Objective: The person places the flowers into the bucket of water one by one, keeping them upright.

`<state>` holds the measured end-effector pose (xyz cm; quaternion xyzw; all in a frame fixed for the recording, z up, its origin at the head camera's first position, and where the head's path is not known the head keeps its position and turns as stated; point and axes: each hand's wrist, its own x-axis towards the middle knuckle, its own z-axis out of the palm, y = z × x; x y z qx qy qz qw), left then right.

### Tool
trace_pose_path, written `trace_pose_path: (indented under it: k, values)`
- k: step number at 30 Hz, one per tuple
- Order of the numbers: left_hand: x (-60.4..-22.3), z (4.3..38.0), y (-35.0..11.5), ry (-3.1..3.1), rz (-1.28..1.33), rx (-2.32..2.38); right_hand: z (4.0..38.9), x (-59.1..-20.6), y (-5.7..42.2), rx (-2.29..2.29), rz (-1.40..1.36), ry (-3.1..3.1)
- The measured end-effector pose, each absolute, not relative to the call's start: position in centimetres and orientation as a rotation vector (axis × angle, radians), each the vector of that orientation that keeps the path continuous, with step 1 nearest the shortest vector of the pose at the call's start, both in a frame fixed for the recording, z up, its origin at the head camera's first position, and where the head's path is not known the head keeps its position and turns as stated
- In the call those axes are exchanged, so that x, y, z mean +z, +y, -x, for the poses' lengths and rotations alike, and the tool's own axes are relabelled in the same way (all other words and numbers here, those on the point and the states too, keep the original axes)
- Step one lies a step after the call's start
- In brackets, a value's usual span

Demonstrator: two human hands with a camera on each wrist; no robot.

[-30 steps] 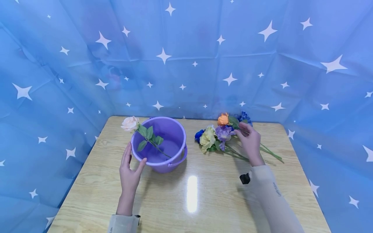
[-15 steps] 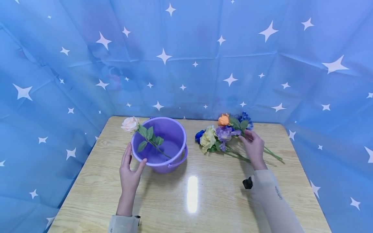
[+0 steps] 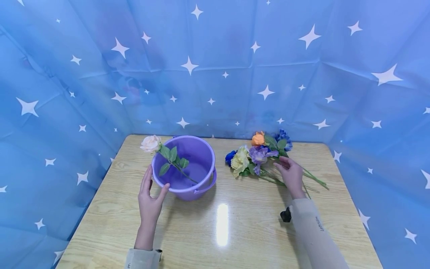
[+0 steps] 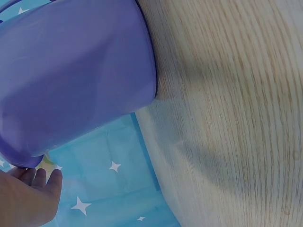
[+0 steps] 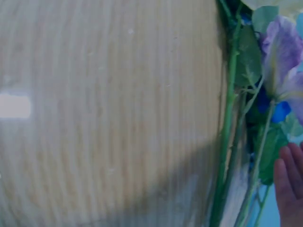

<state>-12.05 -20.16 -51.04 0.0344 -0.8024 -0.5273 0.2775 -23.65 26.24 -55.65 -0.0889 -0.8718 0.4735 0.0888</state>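
Drawn back toward 5 o'clock since the earlier frames, the right hand (image 3: 291, 175) now leaves the leaves beside the dark blue flower (image 3: 284, 140) in plain sight, while the left hand (image 3: 150, 201) and the purple bucket (image 3: 189, 194) look unchanged. That shift seems to make the right side the active one, with attention on the stems and the left hand serving as a steadying touch.

The bucket stands upright on the tabletop (image 3: 198, 231), and the left hand lies spread against it, fingers along the outer wall near 8 o'clock and thumb at the rim near 7. A pale rose (image 3: 150, 144) leans across the bucket's mouth, its bloom past the rim at 10 o'clock and its stem slanting down inside toward 4.

At 3 o'clock from the bucket, loose flowers lie in a heap: an orange flower (image 3: 258, 138) at 12 from the light purple flower (image 3: 258, 155), and a yellow flower (image 3: 240, 161) at 9. The right hand is at 4 from the light purple one, fingertips bent in among the stems (image 3: 314, 177); whether they pinch one cannot be told, and its own wrist view shows only fingers side by side near a leaf
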Motion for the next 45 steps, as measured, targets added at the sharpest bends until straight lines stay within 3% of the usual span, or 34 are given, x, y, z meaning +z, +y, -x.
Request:
trace_pose_path:
  k: [22, 45]
  values:
    - [-51.1, 12.1, -20.2, -2.161, -0.106, -1.426, 23.9, -57.6, 26.6, 1.167, 0.092, -2.707]
    - [-51.1, 12.1, -20.2, -2.189, -0.12, -1.41, 24.3, -57.7, 26.5, 1.117, 0.141, -2.765]
